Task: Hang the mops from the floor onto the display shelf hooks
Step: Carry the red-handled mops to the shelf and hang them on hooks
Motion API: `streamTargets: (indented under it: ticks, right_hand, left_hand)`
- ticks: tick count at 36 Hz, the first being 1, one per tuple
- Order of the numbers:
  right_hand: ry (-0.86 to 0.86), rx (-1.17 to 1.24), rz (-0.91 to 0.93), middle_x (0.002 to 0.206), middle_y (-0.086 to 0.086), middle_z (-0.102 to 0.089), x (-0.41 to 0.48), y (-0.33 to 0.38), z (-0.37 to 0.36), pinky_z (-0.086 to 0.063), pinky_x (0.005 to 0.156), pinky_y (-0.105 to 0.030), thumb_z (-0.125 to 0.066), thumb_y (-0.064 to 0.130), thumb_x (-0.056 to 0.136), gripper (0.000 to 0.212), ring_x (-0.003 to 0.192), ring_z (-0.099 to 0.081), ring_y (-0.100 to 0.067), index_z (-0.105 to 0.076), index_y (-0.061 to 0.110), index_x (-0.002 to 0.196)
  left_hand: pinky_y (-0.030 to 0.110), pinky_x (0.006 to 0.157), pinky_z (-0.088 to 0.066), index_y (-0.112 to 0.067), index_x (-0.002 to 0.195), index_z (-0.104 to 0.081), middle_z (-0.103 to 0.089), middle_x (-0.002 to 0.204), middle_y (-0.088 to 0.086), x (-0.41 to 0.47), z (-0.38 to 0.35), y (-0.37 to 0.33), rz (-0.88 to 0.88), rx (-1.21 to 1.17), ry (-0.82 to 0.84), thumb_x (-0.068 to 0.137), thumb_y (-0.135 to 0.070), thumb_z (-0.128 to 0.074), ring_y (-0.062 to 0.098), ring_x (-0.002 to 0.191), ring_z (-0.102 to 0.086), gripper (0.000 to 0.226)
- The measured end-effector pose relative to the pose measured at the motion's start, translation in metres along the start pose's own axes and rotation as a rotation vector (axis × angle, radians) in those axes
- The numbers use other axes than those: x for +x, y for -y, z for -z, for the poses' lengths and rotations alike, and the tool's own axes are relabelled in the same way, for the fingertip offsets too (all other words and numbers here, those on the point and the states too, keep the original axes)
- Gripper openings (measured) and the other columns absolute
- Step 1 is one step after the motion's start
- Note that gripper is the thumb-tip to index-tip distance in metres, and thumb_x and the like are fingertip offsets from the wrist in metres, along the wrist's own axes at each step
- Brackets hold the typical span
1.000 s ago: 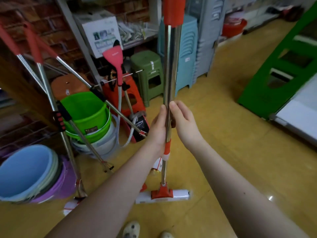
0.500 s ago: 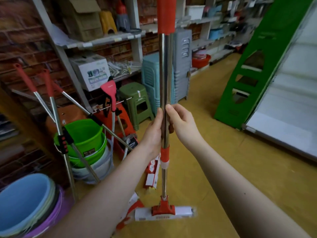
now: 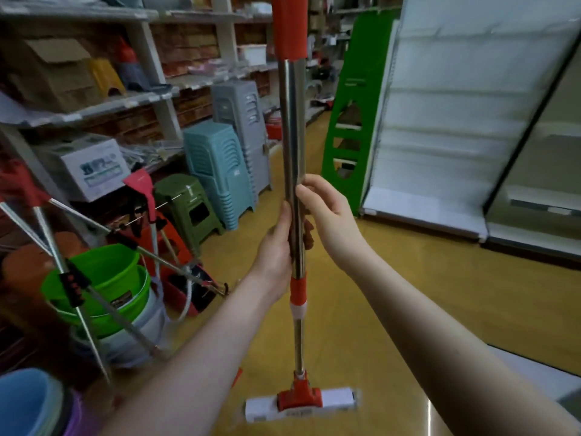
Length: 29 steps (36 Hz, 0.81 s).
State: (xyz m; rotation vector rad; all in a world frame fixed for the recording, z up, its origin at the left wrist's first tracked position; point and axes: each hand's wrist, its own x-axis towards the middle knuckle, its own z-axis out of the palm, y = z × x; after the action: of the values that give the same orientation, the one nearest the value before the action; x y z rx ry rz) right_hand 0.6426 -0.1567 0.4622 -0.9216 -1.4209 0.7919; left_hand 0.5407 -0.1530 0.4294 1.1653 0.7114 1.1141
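Note:
I hold a mop (image 3: 293, 127) upright in front of me, a steel pole with a red grip at the top and a white sponge head (image 3: 301, 402) on a red bracket above the floor. My left hand (image 3: 276, 247) grips the pole from the left. My right hand (image 3: 327, 212) grips it from the right, slightly higher. Other mops with red handles (image 3: 78, 278) lean at the left over the buckets. The display shelf (image 3: 456, 121) with white panels stands at the right; no hooks show on it.
Green buckets (image 3: 103, 278) and a blue basin (image 3: 25, 401) crowd the left foreground. Stacked blue and grey stools (image 3: 220, 165) and a green stool (image 3: 188, 206) stand before the left shelving. A green shelf end panel (image 3: 352, 114) is at centre right. Yellow floor stretches ahead.
My view has turned up and to the right, bringing the white display shelf into view. The mop stays upright in both hands, its head off the floor.

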Motion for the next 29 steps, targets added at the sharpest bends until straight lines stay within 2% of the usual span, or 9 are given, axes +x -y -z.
streamTargets:
  ticks: [3,6,10,12,15,18,22,25,29]
  right_hand:
    - [-0.026,0.023,0.057,0.088,0.008,-0.061,-0.019,0.026,0.015,-0.048,0.076,-0.022,-0.044,0.028,0.096,0.03,0.084,-0.06,-0.005,-0.058,0.007,0.113]
    - [-0.058,0.049,0.051,0.088,0.005,-0.061,-0.042,0.048,0.026,-0.048,0.072,-0.016,-0.039,0.026,0.1,0.032,0.081,-0.061,-0.001,-0.057,0.003,0.114]
    - [-0.078,0.115,-0.008,0.079,-0.004,-0.061,-0.081,0.068,0.043,-0.052,0.068,-0.026,-0.037,0.028,0.101,0.032,0.072,-0.061,-0.015,-0.053,0.002,0.106]
    - [-0.094,0.156,-0.029,0.08,-0.011,-0.062,-0.1,0.076,0.054,-0.052,0.067,-0.03,-0.037,0.037,0.098,0.037,0.071,-0.06,-0.022,-0.053,0.003,0.103]
    - [-0.124,0.161,-0.076,0.08,-0.012,-0.063,-0.129,0.087,0.07,-0.051,0.063,-0.027,-0.036,0.05,0.088,0.051,0.066,-0.06,-0.02,-0.056,0.005,0.103]
    - [-0.117,0.147,-0.082,0.077,-0.008,-0.063,-0.165,0.098,0.093,-0.049,0.059,-0.025,-0.035,0.051,0.088,0.056,0.062,-0.06,-0.019,-0.058,0.003,0.104]
    - [-0.112,0.128,-0.054,0.077,-0.006,-0.064,-0.22,0.124,0.128,-0.049,0.06,-0.03,-0.036,0.048,0.087,0.055,0.064,-0.06,-0.018,-0.056,0.001,0.109]
    - [-0.121,0.139,-0.029,0.077,-0.005,-0.063,-0.251,0.148,0.147,-0.05,0.061,-0.032,-0.037,0.044,0.091,0.048,0.064,-0.061,-0.019,-0.055,0.003,0.108]
    - [-0.092,0.107,-0.015,0.078,-0.005,-0.061,-0.286,0.178,0.164,-0.051,0.062,-0.035,-0.034,0.035,0.1,0.035,0.063,-0.06,-0.019,-0.056,0.008,0.101]
  left_hand:
    - [0.047,0.094,-0.042,-0.034,0.099,-0.07,-0.06,0.11,0.011,-0.02,-0.019,0.001,0.02,0.054,0.02,0.07,-0.077,-0.048,0.022,0.097,-0.054,0.056]
    - [0.037,0.08,-0.041,-0.022,0.113,-0.065,-0.057,0.105,0.015,-0.04,-0.039,0.006,0.034,0.032,0.054,0.065,-0.078,-0.05,0.022,0.085,-0.051,0.075]
    - [0.041,0.087,-0.042,-0.03,0.112,-0.065,-0.049,0.131,0.025,-0.077,-0.073,0.014,0.071,0.046,0.126,0.076,-0.071,-0.046,0.03,0.105,-0.052,0.058]
    - [0.041,0.088,-0.041,-0.028,0.116,-0.063,-0.045,0.134,0.028,-0.096,-0.089,0.02,0.084,0.037,0.149,0.081,-0.067,-0.043,0.029,0.105,-0.051,0.056]
    - [0.041,0.086,-0.041,-0.026,0.121,-0.061,-0.05,0.128,0.026,-0.122,-0.112,0.028,0.099,0.055,0.174,0.086,-0.063,-0.038,0.028,0.098,-0.05,0.056]
    - [0.04,0.084,-0.042,-0.022,0.123,-0.06,-0.056,0.107,0.016,-0.155,-0.143,0.041,0.112,0.091,0.183,0.093,-0.056,-0.034,0.026,0.089,-0.051,0.052]
    - [0.041,0.085,-0.042,-0.018,0.109,-0.063,-0.056,0.078,0.001,-0.213,-0.19,0.059,0.129,0.066,0.161,0.095,-0.048,-0.035,0.019,0.075,-0.053,0.044]
    - [0.041,0.085,-0.041,-0.02,0.091,-0.063,-0.057,0.074,0.002,-0.247,-0.215,0.064,0.174,0.003,0.117,0.096,-0.044,-0.036,0.018,0.071,-0.054,0.036]
    - [0.039,0.084,-0.043,-0.016,0.083,-0.059,-0.057,0.074,0.004,-0.282,-0.238,0.068,0.198,-0.002,0.119,0.097,-0.043,-0.035,0.019,0.07,-0.055,0.038]
